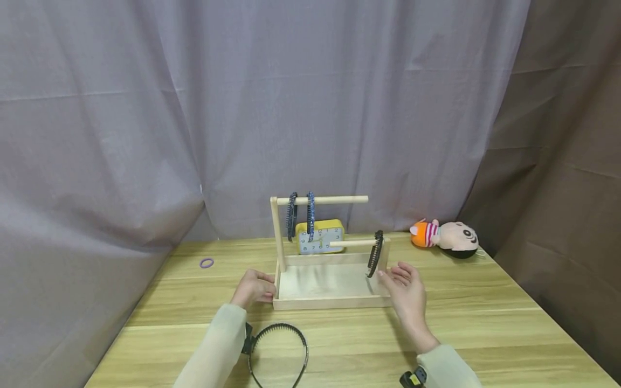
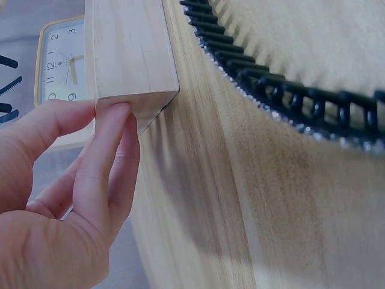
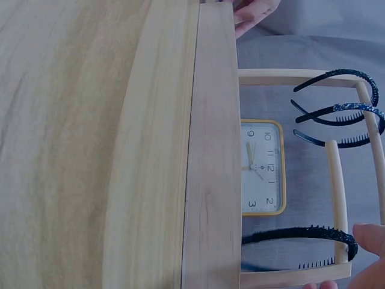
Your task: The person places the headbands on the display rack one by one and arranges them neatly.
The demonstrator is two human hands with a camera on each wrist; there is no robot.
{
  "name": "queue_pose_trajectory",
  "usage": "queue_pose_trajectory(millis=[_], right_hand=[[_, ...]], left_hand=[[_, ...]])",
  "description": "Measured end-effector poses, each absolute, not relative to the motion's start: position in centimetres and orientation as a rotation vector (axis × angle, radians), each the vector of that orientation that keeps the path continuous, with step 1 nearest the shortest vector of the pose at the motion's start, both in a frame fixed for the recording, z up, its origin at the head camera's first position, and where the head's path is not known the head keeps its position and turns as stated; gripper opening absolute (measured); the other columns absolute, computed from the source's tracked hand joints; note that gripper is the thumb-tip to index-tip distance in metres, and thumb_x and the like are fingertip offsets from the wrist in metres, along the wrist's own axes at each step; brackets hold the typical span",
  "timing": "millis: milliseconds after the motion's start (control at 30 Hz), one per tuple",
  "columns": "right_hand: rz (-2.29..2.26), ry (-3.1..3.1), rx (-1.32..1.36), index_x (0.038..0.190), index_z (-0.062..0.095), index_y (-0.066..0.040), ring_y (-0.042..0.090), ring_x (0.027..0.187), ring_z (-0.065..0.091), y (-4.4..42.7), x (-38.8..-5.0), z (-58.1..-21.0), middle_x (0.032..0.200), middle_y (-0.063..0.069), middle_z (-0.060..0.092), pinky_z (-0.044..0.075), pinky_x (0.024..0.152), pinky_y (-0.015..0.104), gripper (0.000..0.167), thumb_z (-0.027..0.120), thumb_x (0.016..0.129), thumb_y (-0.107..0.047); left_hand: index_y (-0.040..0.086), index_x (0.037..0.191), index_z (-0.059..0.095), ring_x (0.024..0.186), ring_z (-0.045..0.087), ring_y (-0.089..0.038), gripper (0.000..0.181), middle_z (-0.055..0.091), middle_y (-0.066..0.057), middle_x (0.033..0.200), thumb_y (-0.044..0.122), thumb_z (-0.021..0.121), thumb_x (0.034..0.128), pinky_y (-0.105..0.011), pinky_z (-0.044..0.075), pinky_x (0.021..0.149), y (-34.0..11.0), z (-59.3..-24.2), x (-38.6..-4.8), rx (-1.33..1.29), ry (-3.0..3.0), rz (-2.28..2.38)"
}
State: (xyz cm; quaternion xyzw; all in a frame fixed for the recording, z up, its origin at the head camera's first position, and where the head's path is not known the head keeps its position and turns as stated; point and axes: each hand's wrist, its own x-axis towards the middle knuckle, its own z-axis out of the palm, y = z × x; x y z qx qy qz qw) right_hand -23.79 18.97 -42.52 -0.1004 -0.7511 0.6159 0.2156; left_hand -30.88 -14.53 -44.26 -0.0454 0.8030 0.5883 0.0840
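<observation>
A pale wooden headband rack [image 1: 335, 303] with a shallow tray and two bars stands mid-table. My left hand [image 1: 254, 287] is at its left side; in the left wrist view thumb and fingers pinch the tray's corner. My right hand [image 1: 409, 293] is beside the right end, fingers loosely bent and apart, holding nothing, thumb near the short post. A black toothed headband [image 1: 375, 254] hangs on the lower bar by that post. From the upper bar hang a dark headband [image 1: 291, 216] and a blue glittery headband [image 1: 311, 214]. Another black headband [image 1: 306, 350] lies in front.
Behind the rack stands a yellow alarm clock [image 1: 319, 237]. A purple ring [image 1: 206, 263] lies at the table's left, and a plush doll [image 1: 448, 237] lies at the back right. Grey curtains [image 1: 271, 108] hang behind the table.
</observation>
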Motion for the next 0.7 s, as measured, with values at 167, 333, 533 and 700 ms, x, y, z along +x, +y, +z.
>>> queue_pose_trajectory(millis=[167,333,533,700], right_hand=[[1.723,-2.079,-0.308,0.137,0.042,0.005,0.034,0.119,0.054,18.9,-23.4,-42.5,0.13,0.024,0.053,0.041,0.077,-0.003,0.062,0.072,0.088,-0.019],[1.749,-2.041,-0.314,0.135,0.044,0.006,0.033,0.119,0.054,18.7,-22.9,-42.6,0.13,0.024,0.053,0.042,0.076,-0.005,0.06,0.072,0.088,-0.017],[1.734,-2.053,-0.324,0.132,0.048,0.004,0.019,0.107,0.057,18.3,-22.4,-42.4,0.128,0.022,0.056,0.047,0.077,0.0,0.057,0.073,0.087,-0.02],[1.796,-2.07,-0.339,0.132,0.047,0.005,-0.002,0.09,0.055,18.2,-22.1,-42.3,0.126,0.023,0.056,0.05,0.077,0.004,0.055,0.072,0.088,-0.018]], left_hand=[[-0.015,0.109,0.063,0.069,0.068,-0.023,0.036,0.067,-0.021,0.087,-0.014,0.065,0.073,-0.037,0.064,0.068,-14.5,-44.2,-30.8,-0.138,2.404,1.744],[-0.015,0.109,0.063,0.067,0.066,-0.021,0.036,0.067,-0.02,0.087,-0.014,0.065,0.0738,-0.036,0.064,0.068,-14.4,-44.1,-30.8,-0.139,2.403,1.739],[-0.015,0.109,0.063,0.063,0.063,-0.018,0.037,0.064,-0.014,0.081,-0.013,0.062,0.0724,-0.034,0.064,0.065,-14.3,-44.2,-30.7,-0.148,2.4,1.745],[-0.016,0.109,0.063,0.061,0.062,-0.017,0.038,0.063,-0.012,0.077,-0.013,0.062,0.0714,-0.034,0.064,0.064,-14.3,-44.3,-30.7,-0.152,2.398,1.756]])
